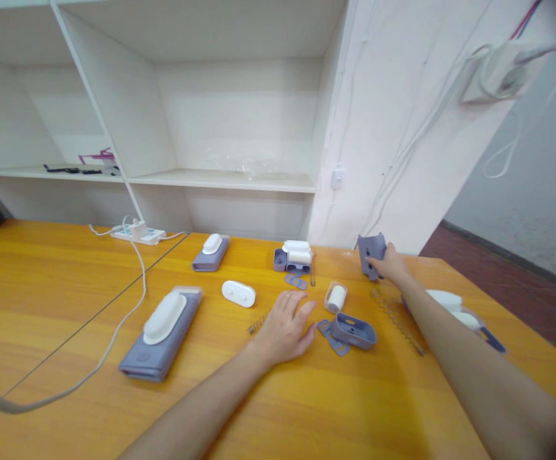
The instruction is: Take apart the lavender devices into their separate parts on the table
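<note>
My right hand (392, 265) reaches to the table's far right and pinches a grey-purple plastic plate (372, 252), tilted up near the back edge. My left hand (287, 326) rests on the table with its fingers apart, over part of a coiled spring (257, 321). Just right of it lie flat grey frames (334, 338) and an oval grey housing (353, 331). Behind these stands a clear cup with a white cylinder (337, 298). A long spring (397, 321) stretches beside my right forearm. White and grey parts (445, 299) are partly hidden behind that forearm.
Two grey boxes with white oval tops (163, 326) (211, 252) stand at the left. Near them is a white oval piece (238, 294). A cluster of white and grey parts (298, 257) sits at the back. A power strip (139, 234) trails its cable across the left side.
</note>
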The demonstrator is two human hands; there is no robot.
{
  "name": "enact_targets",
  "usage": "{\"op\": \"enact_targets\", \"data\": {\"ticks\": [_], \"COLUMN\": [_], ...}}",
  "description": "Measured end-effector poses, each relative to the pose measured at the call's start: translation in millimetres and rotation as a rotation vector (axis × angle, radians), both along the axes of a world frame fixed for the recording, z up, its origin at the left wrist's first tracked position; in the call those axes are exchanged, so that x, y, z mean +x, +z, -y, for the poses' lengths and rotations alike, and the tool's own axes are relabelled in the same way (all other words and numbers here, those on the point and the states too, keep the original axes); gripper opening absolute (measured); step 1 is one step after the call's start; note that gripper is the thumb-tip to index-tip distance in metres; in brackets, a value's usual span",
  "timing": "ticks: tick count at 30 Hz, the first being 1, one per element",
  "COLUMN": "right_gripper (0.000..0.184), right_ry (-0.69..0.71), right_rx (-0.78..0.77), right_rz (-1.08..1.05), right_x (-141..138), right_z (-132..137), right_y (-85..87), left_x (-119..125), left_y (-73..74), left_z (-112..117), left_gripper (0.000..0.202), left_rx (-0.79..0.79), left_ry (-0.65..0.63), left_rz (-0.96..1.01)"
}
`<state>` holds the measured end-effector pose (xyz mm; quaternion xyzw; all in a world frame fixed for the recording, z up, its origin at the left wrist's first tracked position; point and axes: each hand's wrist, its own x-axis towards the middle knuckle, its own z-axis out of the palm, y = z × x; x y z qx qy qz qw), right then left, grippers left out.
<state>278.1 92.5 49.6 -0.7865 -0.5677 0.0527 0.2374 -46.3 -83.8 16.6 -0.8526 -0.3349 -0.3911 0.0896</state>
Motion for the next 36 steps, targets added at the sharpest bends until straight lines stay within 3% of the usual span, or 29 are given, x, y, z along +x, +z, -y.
{"op": "enact_targets", "data": {"ticks": [6, 17, 36], "right_gripper": [0.083, 0.044, 0.041], "right_ry": [-0.07, -0.139, -0.155], "right_rx": [0.114, 0.045, -0.057], "right_rz": [-0.04, -0.077, -0.036], "right_x": [0.5, 2.9, 11.5], "right_z": [5.8, 2.9, -3.1], "right_y": [0.0, -10.1, -17.9], "left_x": [0.6, 1.5, -0.5], "left_y": [-0.4, -0.3, 0.5], "left_z": [-0.6, -0.4, -0.5], "left_gripper": [0.039, 0.038, 0.038], "left_rx": [-0.018, -0.016, -0.034], "left_ry": [0.001, 0.008, 0.006], "left_rz": [0.001, 0.005, -0.01]}}
